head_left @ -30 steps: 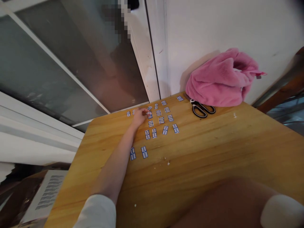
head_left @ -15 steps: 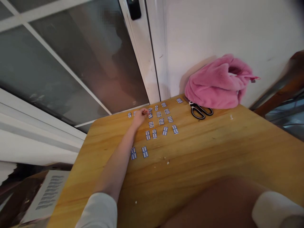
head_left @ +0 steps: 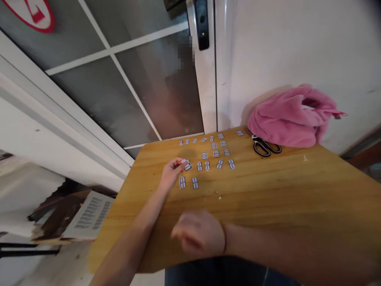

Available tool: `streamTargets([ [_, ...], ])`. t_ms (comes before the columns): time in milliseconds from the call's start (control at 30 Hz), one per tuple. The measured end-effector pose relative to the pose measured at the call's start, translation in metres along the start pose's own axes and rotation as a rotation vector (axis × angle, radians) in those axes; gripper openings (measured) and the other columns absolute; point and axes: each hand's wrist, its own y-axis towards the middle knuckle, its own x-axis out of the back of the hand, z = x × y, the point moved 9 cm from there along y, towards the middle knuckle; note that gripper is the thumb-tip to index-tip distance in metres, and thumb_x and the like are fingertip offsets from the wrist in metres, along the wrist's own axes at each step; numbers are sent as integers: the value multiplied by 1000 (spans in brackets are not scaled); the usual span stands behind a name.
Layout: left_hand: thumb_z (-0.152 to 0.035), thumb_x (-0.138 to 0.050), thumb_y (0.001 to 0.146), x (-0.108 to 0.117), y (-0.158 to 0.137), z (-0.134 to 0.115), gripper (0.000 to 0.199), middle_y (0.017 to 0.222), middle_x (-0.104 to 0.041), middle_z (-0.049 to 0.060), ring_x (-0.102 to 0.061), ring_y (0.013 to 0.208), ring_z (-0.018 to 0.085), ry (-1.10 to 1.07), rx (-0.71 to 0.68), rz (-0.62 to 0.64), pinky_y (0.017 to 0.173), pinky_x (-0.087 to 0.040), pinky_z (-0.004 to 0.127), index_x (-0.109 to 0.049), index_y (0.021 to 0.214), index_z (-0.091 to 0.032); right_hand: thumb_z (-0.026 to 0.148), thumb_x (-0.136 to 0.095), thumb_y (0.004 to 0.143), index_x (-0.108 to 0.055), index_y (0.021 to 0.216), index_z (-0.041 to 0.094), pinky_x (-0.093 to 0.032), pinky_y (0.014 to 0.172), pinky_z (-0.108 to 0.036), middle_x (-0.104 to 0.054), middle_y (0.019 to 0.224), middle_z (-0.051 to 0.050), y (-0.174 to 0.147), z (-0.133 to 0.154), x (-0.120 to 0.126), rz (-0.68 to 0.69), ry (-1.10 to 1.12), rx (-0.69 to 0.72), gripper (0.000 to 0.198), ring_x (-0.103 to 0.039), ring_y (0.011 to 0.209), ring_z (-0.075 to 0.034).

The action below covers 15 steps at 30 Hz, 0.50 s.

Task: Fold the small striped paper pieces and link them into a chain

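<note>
Left hand [head_left: 172, 171]: grip clamped on a blue-and-white card [head_left: 187, 165], possibly more than one, pinched near the edge, probably so the marked face shows. Right hand [head_left: 200, 233]: blurred, fingers curled, over the near tabletop [head_left: 268, 190]; cannot tell whether its grip holds anything. Loose cards [head_left: 219, 164] lie in uneven rows, mostly apart, presumably so each can be seen and lifted singly. Scissors [head_left: 260, 141] rest beside pink plush fabric [head_left: 285, 119].
</note>
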Motion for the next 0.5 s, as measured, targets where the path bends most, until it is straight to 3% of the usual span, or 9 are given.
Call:
streamTargets([
  [100,-33,-69,66,-11,-15,0,22,62,-56,-3,-49,55,7,-33,19,38,55,-37,19,-58,73,-15,19,-42,85,-46,102,19,-43,61,-25,-51,84,-4,-12,-63,54,-271,-9,-250,17,-47,65,-10],
  [167,-34,-69,67,-27,-20,-6,23,60,-56,-4,-50,55,7,-21,3,88,55,-38,19,-55,72,-16,23,-46,85,-44,106,18,-43,65,-28,-46,91,-6,-22,-96,80,-381,-40,-379,22,-45,66,-11],
  [300,-35,-69,66,-59,-32,-11,26,59,-55,-4,-49,54,7,-40,18,210,53,-38,19,-52,69,-15,31,-48,85,-42,104,19,-43,66,-27,-48,92,-6,-22,-120,71,-324,243,-443,23,-49,76,-13],
  [367,-34,-67,69,-65,-38,-11,24,62,-55,-3,-50,56,8,-76,36,218,55,-39,20,-52,71,-15,34,-50,84,-41,100,19,-44,66,-27,-51,92,-6,-21,-122,63,-369,389,-477,24,-51,78,-14],
  [500,-32,-66,71,-66,-43,-9,21,64,-56,-3,-50,57,7,-90,46,241,55,-39,20,-53,72,-15,39,-57,78,-47,85,18,-38,52,-23,-51,73,-1,-23,-131,53,-373,464,-606,25,-46,59,-10],
])
